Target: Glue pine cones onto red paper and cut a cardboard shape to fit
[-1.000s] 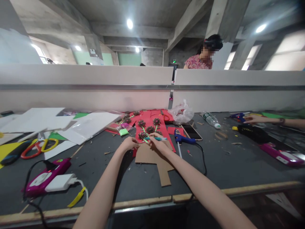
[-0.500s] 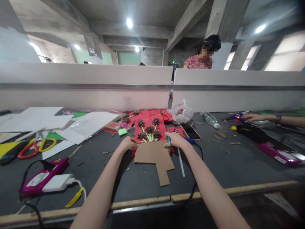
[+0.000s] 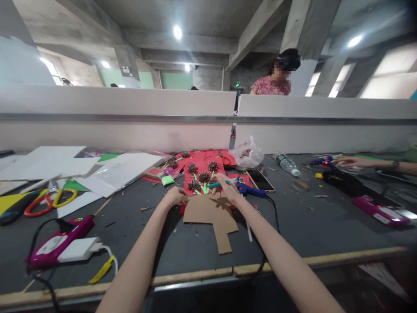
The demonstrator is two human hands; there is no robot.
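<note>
A red sheet (image 3: 202,160) is lying at 12 o'clock from the brown cardboard (image 3: 199,211). The left hand (image 3: 176,196) is pinching the cardboard's 10 o'clock corner, fingertips together; the right hand (image 3: 227,190) is hovering at 1 o'clock — fingers half curled. At least 4 pine cones (image 3: 204,177) are sitting on the sheet. A teal pen (image 3: 214,185) is pointing to 9 o'clock — the right fingers are holding it.

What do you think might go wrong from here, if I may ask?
The right hand holds a teal pen close to the pine cones, so it might knock one. The blue glue gun lies beside the right forearm; if hot, it could burn the skin. Its cord runs close to that arm and might snag.
</note>
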